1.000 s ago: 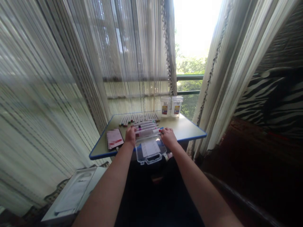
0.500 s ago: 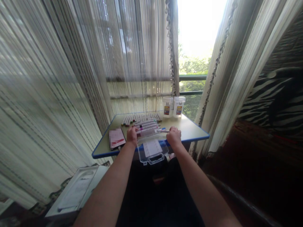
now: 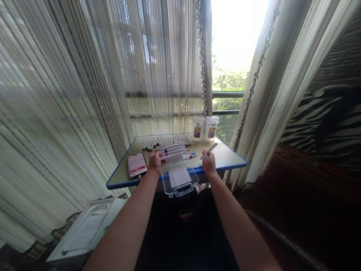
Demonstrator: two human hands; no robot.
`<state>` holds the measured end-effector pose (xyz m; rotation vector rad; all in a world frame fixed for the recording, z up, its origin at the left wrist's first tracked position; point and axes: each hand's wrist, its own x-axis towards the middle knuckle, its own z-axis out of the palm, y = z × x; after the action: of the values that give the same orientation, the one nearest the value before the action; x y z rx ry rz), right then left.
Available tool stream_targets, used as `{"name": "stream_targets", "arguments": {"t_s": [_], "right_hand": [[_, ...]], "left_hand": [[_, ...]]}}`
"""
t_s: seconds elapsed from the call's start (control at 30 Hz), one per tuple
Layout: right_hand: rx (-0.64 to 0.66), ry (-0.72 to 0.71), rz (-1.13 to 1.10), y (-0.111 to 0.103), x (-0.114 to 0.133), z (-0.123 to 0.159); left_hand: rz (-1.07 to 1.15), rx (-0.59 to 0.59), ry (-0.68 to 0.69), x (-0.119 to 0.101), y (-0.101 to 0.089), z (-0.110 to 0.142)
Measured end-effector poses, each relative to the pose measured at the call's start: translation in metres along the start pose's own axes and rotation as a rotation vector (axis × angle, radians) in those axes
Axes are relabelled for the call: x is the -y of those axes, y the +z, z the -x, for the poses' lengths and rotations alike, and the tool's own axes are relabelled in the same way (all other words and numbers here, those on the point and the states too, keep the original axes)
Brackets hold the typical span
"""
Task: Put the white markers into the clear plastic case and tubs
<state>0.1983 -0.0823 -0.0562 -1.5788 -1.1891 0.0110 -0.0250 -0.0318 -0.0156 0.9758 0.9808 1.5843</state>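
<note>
My left hand (image 3: 155, 162) is closed on the left side of a clear plastic case (image 3: 194, 175), whose lid with a handle hangs open toward me over the table's front edge. Several white markers (image 3: 173, 151) lie in the case, and one with a blue end (image 3: 193, 155) sticks out on its right. To the right, apart from the case, a white marker (image 3: 213, 146) is gripped by my right hand (image 3: 209, 162), tilted up and to the right. A white sheet (image 3: 180, 177) shows in the lid.
A row of markers (image 3: 166, 141) lies along the back of the blue-edged table (image 3: 228, 160). Two clear lidded boxes (image 3: 198, 131) stand at the back right. A pink-faced flat object (image 3: 137, 165) rests at the left, and curtains (image 3: 166, 75) hang behind.
My right hand has drawn the marker away from the case's right side and turned it upward. My left hand still holds the case.
</note>
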Motion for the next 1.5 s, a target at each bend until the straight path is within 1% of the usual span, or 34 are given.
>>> {"name": "stream_targets", "arguments": {"t_s": [0.1, 0.3, 0.57, 0.73, 0.9, 0.97, 1.07, 1.13, 1.27, 1.5], "right_hand": [[-0.049, 0.152, -0.175, -0.001, 0.001, -0.001], [-0.003, 0.183, -0.373, -0.005, 0.007, 0.002], [0.045, 0.135, -0.35, -0.01, 0.01, 0.004], [0.042, 0.152, -0.329, -0.014, 0.013, 0.006], [0.037, 0.13, -0.344, -0.014, 0.011, 0.007], [0.038, 0.155, -0.412, -0.013, 0.01, 0.007], [0.041, 0.199, -0.577, -0.013, 0.008, 0.006], [0.066, 0.216, -0.67, -0.015, 0.007, 0.005], [0.113, 0.271, -0.741, -0.02, 0.007, 0.004], [0.094, 0.445, -0.953, -0.021, 0.009, 0.001]], "left_hand": [[-0.017, -0.017, 0.012, 0.0, 0.0, 0.0], [-0.031, -0.017, 0.0, -0.005, 0.001, 0.005], [-0.055, -0.028, 0.002, -0.008, 0.002, 0.007], [-0.07, -0.033, 0.007, -0.003, 0.0, 0.002], [-0.081, -0.04, 0.003, 0.001, -0.002, -0.003], [-0.073, -0.034, -0.004, 0.001, -0.002, -0.003], [-0.067, -0.022, 0.005, 0.0, -0.001, -0.001], [-0.064, -0.02, 0.005, -0.001, 0.0, 0.0], [-0.056, -0.028, -0.011, -0.002, 0.002, 0.002], [-0.045, -0.028, -0.011, -0.004, 0.003, 0.004]]}}
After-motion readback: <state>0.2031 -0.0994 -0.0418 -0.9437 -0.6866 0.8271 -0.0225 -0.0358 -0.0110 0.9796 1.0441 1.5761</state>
